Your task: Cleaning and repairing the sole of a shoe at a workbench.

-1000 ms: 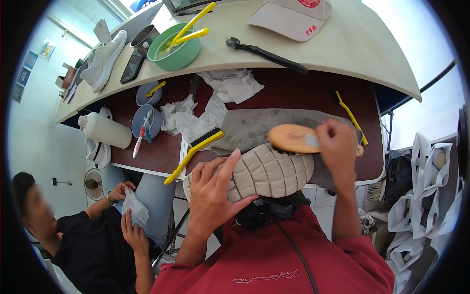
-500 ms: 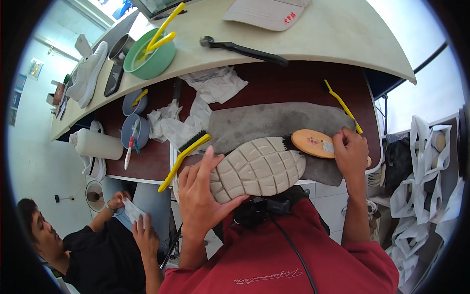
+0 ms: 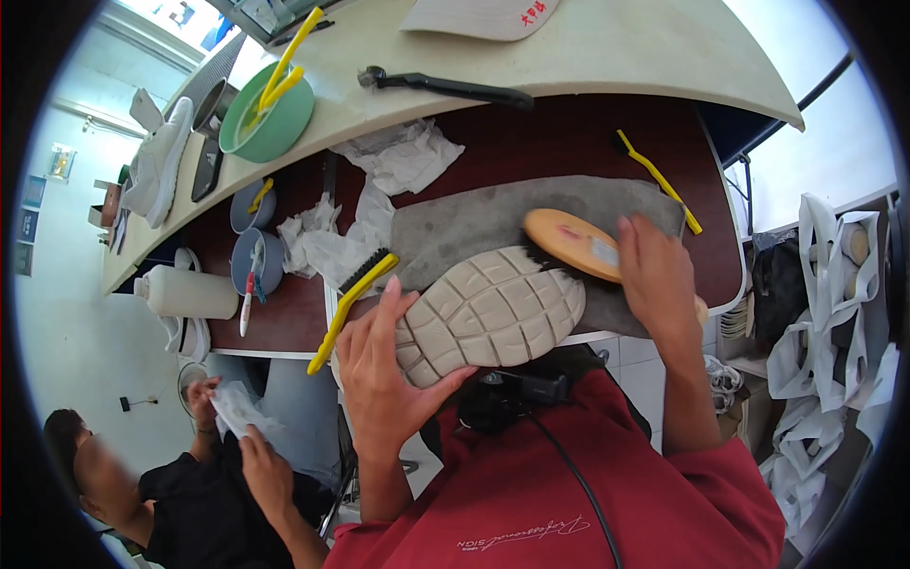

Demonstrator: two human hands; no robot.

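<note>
My left hand (image 3: 384, 370) grips a shoe turned sole up, its beige segmented sole (image 3: 488, 313) facing me at the drawer's front edge. My right hand (image 3: 649, 275) holds an oval wooden brush (image 3: 561, 237), whose black bristles touch the sole's far edge. Beneath the brush and shoe lies a stained grey cloth (image 3: 455, 213). Just left of the sole, a yellow brush (image 3: 332, 332) with black bristles lies angled by my left fingers. A second thin yellow brush (image 3: 664, 180) lies at the right of the dark red surface.
Blue bowls (image 3: 256, 261), a white jug (image 3: 190, 292) and crumpled paper (image 3: 412, 152) sit left and behind. The upper counter holds a green bowl (image 3: 275, 128), white sneaker (image 3: 156, 166), black-handled tool (image 3: 450, 87) and cap (image 3: 474, 19). A seated person (image 3: 190, 503) holds white material at lower left; bags (image 3: 820, 313) hang right.
The wooden brush has moved back and forth along the sole's far edge, now angled more steeply with my right hand behind it. The view has shifted; the other person's hands moved slightly.
</note>
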